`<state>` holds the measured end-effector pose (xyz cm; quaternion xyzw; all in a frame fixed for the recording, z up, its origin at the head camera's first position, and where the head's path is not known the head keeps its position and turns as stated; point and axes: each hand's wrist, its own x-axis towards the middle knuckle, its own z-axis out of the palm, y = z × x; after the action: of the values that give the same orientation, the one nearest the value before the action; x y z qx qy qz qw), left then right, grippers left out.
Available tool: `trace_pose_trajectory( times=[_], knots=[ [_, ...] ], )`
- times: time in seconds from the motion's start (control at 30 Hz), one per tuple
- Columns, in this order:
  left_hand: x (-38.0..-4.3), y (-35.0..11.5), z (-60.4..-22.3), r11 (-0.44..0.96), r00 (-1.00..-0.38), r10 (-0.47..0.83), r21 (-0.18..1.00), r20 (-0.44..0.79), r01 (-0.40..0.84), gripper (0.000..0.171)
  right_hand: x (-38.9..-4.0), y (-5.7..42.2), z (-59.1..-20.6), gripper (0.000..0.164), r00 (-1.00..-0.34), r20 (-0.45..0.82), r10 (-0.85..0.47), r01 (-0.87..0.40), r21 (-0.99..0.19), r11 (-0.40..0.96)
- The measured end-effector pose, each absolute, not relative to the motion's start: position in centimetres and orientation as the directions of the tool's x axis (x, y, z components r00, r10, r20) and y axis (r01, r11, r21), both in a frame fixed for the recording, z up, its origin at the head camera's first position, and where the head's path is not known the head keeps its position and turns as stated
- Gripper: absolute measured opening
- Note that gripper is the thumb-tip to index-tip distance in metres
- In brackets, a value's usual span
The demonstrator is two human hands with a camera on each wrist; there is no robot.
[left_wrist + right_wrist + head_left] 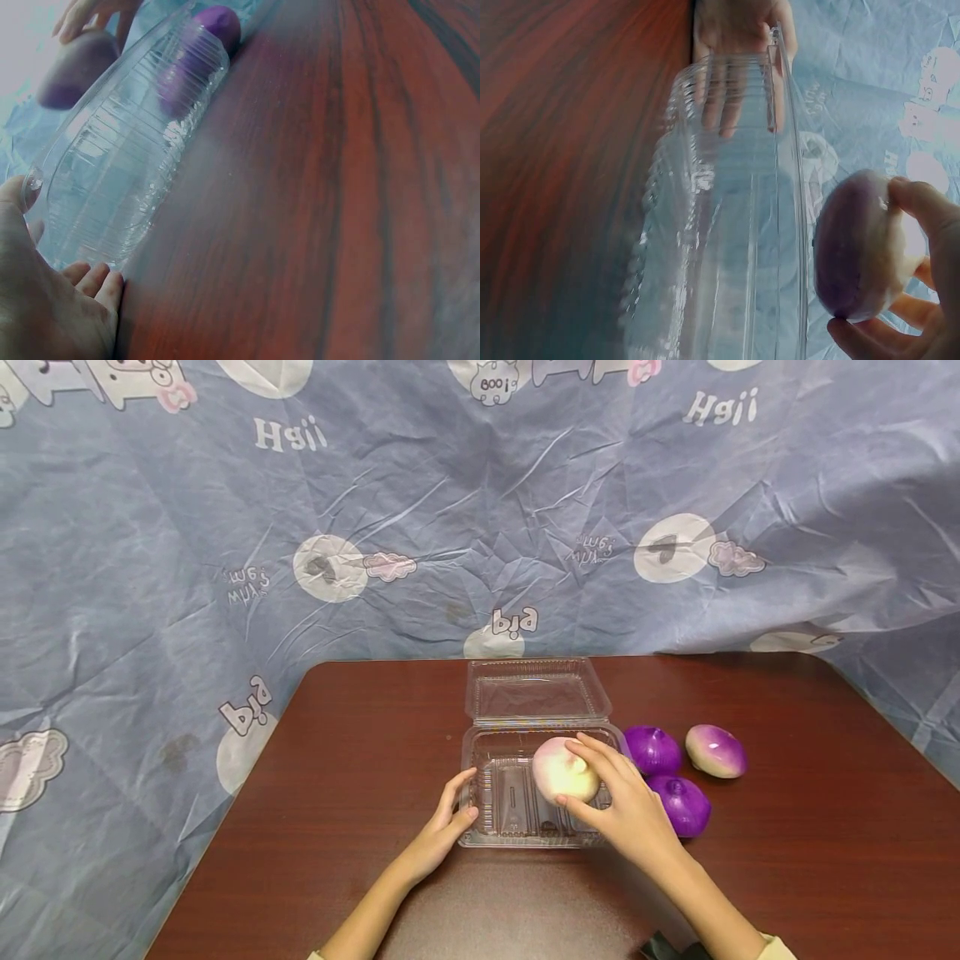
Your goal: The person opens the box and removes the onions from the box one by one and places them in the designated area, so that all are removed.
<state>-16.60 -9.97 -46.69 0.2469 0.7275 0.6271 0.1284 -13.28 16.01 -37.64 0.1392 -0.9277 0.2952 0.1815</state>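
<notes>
My right hand (633,802) holds a pale, purple-tinged onion (562,770) over the clear plastic clamshell box (513,839), thumb and fingers on its sides. In the right wrist view the onion (859,244) shows a purple side and a cream side, and it sits off the box's rim. My left hand (438,831) touches the box's left end, thumb at the rim and straight fingers along the end wall. Through the plastic, those fingers (724,97) show in the right wrist view. The box's lid (536,693) lies folded back behind it.
Two deep purple onions (652,750) stand right beside the box's right end, the nearer one partly behind my right hand. Farther right lies a purple-and-cream onion (716,751). The brown table (360,735) ends at a patterned blue-grey cloth (420,510). A dark object (663,947) shows under my right forearm.
</notes>
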Motion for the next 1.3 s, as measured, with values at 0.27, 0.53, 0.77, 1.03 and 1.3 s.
trace_pose_trajectory(
  times=[0.27,0.53,0.77,1.03,1.3],
  knots=[
    [-16.7,-10.0,-46.8,0.091,-0.846,0.519,0.977,0.119,0.193,0.055,-11.8,18.2,-38.1,0.066,-0.855,0.513,-0.068,-0.369,-0.513,0.775],
    [-16.8,-10.0,-46.6,0.086,-0.84,0.53,0.978,0.118,0.192,0.055,-10.1,20.5,-38.4,0.066,-0.856,0.513,0.065,-0.266,-0.544,0.796],
    [-16.7,-10.0,-46.6,0.091,-0.844,0.522,0.976,0.121,0.197,0.057,-9.3,22.4,-38.7,0.068,-0.853,0.493,0.168,-0.2,-0.608,0.768],
    [-16.8,-10.0,-46.8,0.088,-0.835,0.538,0.977,0.115,0.192,0.055,-9.0,24.4,-39.3,0.068,-0.811,0.498,0.306,-0.138,-0.672,0.727],
    [-16.7,-10.0,-46.8,0.09,-0.841,0.53,0.979,0.108,0.183,0.054,-9.1,26.8,-39.9,0.063,-0.79,0.41,0.455,-0.022,-0.761,0.648]
  ],
)
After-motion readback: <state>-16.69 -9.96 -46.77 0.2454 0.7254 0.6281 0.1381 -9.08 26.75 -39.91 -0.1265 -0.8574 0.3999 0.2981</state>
